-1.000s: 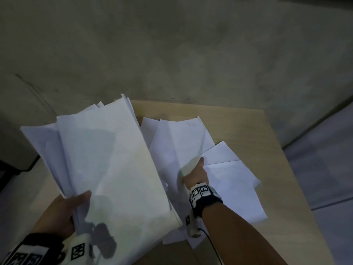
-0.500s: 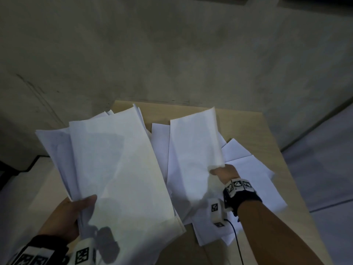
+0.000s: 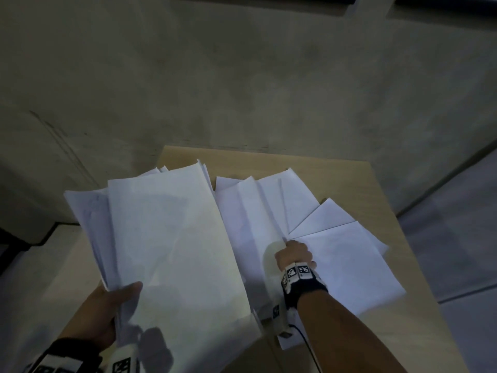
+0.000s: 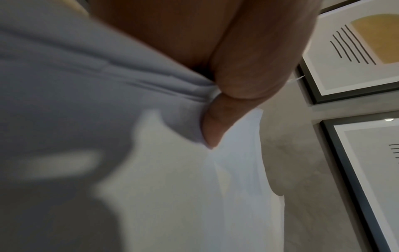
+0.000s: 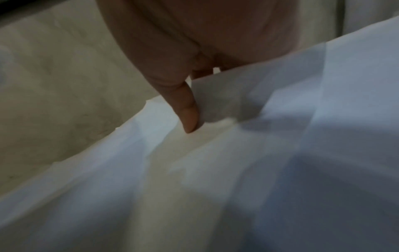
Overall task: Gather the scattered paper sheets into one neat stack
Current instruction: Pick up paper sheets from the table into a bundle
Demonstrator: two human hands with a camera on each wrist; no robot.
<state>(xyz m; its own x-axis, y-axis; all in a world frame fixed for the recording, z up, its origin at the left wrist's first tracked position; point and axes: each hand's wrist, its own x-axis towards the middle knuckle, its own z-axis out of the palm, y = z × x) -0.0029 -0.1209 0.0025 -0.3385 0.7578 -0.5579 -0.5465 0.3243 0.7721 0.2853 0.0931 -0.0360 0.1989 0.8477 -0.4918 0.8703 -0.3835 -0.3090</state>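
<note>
My left hand (image 3: 115, 308) holds a fanned bundle of white paper sheets (image 3: 166, 243) above the table's left side, thumb on top; the left wrist view shows the thumb (image 4: 218, 122) pressing the bundle's edge (image 4: 151, 95). My right hand (image 3: 294, 255) pinches the near edge of a creased sheet (image 3: 258, 211) that is lifted off the pile; in the right wrist view the thumb (image 5: 189, 112) lies on that sheet (image 5: 226, 98). More loose sheets (image 3: 347, 259) lie spread flat on the wooden table (image 3: 419, 327) to the right of that hand.
The table stands against a grey concrete wall (image 3: 242, 76); its right edge drops to a pale floor (image 3: 462, 238). Framed pictures (image 4: 354, 51) show only in the left wrist view. Bare wood lies along the table's right and near sides.
The right hand has lifted a sheet off the pile and brought it left toward the bundle; that sheet now bends in long creases. The left hand keeps its bundle steady.
</note>
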